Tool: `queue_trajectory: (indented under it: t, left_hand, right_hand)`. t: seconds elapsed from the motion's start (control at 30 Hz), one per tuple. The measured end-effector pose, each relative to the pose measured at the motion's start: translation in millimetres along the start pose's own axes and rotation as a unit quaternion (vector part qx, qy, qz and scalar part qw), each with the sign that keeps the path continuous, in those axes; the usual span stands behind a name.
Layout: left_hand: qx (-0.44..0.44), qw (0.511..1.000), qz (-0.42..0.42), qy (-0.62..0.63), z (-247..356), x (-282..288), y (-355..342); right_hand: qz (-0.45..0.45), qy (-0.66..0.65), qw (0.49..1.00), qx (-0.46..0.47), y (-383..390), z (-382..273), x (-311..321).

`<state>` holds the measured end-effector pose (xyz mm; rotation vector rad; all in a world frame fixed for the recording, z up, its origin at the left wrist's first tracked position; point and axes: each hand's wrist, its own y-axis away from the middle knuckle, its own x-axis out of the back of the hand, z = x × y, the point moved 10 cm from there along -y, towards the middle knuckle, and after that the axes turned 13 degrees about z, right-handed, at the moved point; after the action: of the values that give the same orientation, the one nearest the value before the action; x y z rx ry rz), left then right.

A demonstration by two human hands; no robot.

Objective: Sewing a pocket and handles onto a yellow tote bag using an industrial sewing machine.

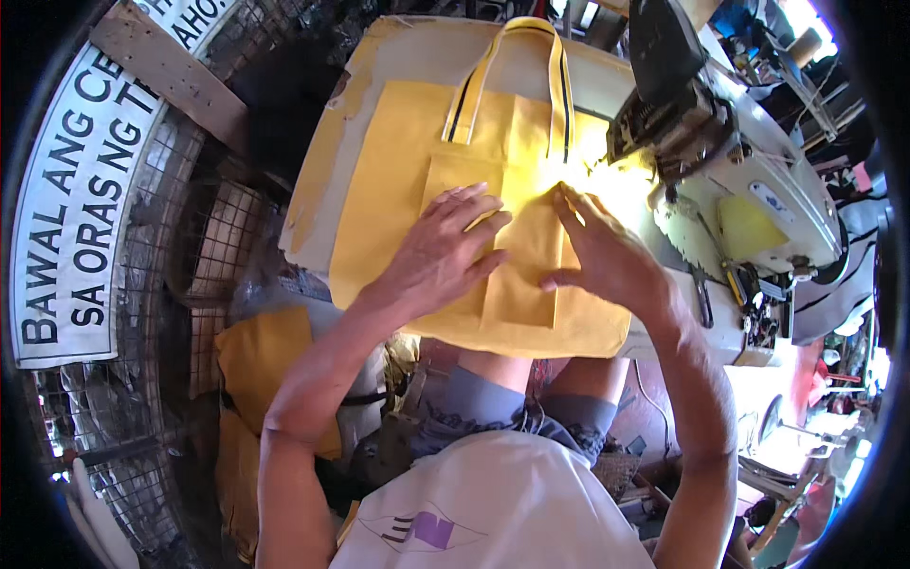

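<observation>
A yellow fabric tote bag panel [379, 199] lies flat on the sewing table [398, 52], its near edge hanging over my lap. A looped strap handle [467, 95], yellow with dark and white stripes, extends from its far part. Over the pocket-like piece [521, 218] in the middle, my left hand [453, 237] rests with fingers apart, holding nothing. My right hand [607, 242] lies on the right side of that piece, fingers spread and fingertips on the cloth near the lit sewing machine [678, 123]. The needle area is washed out by the lamp's glare.
Scissors or a similar dark tool [703, 299] and a yellow-black cutter [744, 283] lie right of the bag. More yellow fabric [265, 365] is piled low on the left. A wire-mesh wall [142, 228] with a white sign [81, 209] stands at far left.
</observation>
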<state>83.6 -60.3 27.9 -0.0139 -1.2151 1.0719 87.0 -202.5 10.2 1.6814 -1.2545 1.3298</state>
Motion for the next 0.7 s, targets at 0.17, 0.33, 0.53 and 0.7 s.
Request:
queue_trajectory:
  t: [0.17,0.33,0.53,0.7]
  left_hand:
    - [-0.013,0.991,-0.028,-0.130,-18,-31,-7]
    - [-0.001,0.991,-0.071,-0.116,-29,-30,-1]
    - [0.012,0.986,-0.105,-0.125,-27,-22,-7]
    - [-0.001,0.986,-0.112,-0.127,-26,-23,-8]
  right_hand:
    - [-0.031,0.018,0.999,-0.018,4,-1,-3]
    - [-0.029,0.014,0.999,-0.037,9,-4,0]
    - [0.018,0.009,1.000,-0.007,11,-7,8]
    - [0.017,-0.009,0.999,-0.029,9,-4,8]
